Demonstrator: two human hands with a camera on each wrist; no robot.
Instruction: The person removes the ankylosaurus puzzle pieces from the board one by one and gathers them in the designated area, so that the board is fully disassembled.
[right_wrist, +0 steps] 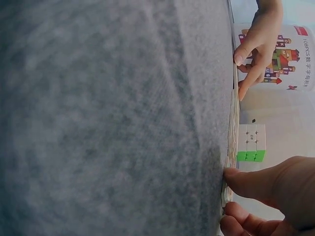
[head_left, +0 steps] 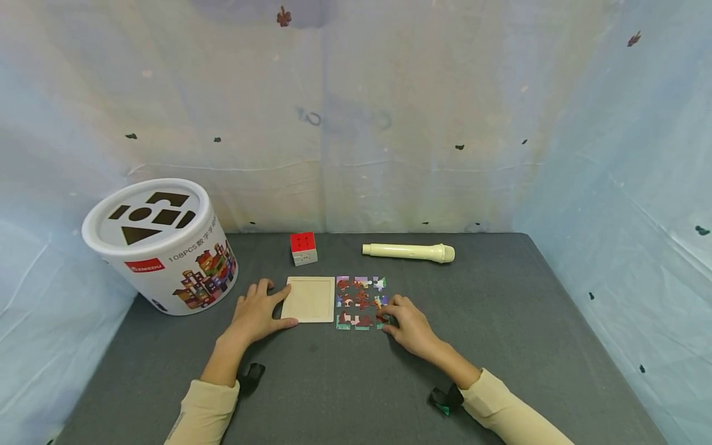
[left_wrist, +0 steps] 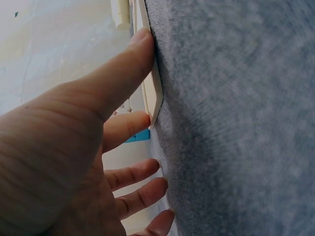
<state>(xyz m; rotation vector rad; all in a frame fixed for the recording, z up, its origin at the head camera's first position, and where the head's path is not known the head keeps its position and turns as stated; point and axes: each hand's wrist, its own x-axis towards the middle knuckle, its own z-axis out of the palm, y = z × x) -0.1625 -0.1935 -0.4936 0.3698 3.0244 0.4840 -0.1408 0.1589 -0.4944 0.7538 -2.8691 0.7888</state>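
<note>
My left hand (head_left: 256, 314) lies at the left side of a square wooden puzzle tray (head_left: 308, 300) with a raised rim. Thumb and index fingertip touch the tray's edge, while the other fingers stay spread in the left wrist view. Just right of the tray, several jigsaw pieces (head_left: 361, 300) with coloured pictures lie in rows with gaps between them. At the near right corner of these pieces, my right hand (head_left: 414, 327) pinches a puzzle piece (head_left: 380, 326) between thumb and fingers. Most of that piece is hidden by the fingers.
Behind the tray sits a puzzle cube (head_left: 303, 249), red on top. A cream toy microphone (head_left: 408, 251) lies behind the pieces. On the left stands a large white bucket (head_left: 167, 259) with shaped holes in its lid. Pale curtains (head_left: 356, 123) hang around the grey tabletop (head_left: 334, 389).
</note>
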